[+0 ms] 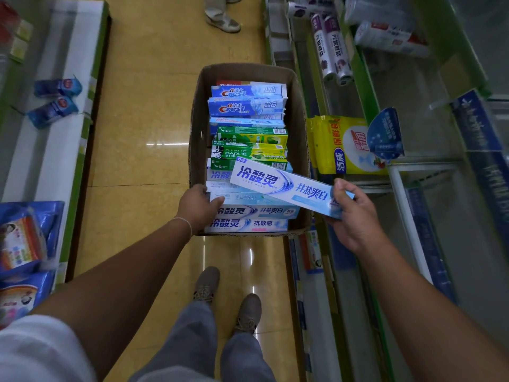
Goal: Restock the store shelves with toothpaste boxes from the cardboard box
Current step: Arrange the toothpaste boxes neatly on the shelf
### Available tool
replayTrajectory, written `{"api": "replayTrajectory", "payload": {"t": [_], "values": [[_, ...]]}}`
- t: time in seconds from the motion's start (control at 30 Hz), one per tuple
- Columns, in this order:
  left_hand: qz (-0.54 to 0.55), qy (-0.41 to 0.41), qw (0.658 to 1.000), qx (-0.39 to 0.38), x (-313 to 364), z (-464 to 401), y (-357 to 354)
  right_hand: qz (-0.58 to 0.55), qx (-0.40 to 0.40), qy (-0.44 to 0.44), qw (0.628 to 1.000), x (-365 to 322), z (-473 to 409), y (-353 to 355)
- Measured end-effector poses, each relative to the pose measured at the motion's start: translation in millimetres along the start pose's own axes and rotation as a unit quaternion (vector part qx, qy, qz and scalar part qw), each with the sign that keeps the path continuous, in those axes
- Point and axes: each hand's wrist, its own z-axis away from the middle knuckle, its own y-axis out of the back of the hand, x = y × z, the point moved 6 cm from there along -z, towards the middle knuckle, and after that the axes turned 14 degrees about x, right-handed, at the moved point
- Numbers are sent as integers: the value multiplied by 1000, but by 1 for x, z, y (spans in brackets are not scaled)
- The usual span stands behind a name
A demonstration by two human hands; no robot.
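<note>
From the head camera, the likeliest slip is the white-and-blue toothpaste box [286,187] tipping out of the right hand [355,216], since it is pinched only at one end and juts out over the cardboard box [198,106] on the floor. The left hand [199,206] curls its fingers over the end of a pale box in the packed stack [248,150]; pulling carelessly could drag neighbours askew. The right-side shelf [429,244] waits beside.
</note>
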Motion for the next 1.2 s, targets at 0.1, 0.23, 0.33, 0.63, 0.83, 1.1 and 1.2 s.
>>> {"api": "replayTrajectory", "payload": {"t": [0.1,0.23,0.33,0.63,0.83,1.1,1.2], "values": [[5,30,999,-36,-1,2,-8,4,4,-9,1000,0,1,1],[27,72,995,-56,-3,13,-26,-5,6,-12,1000,1,3,4],[23,78,996,-24,0,18,-31,-2,4,-12,1000,2,4,8],[76,77,994,21,-1,18,-27,20,-20,-15,999,3,6,4],[77,84,993,18,-5,17,-25,17,-23,-16,999,-2,6,-1],[-95,-23,994,-42,9,15,-42,19,-17,-17,1000,0,2,6],[-118,-62,991,-31,9,8,-38,20,-13,-15,1000,2,1,8]]}}
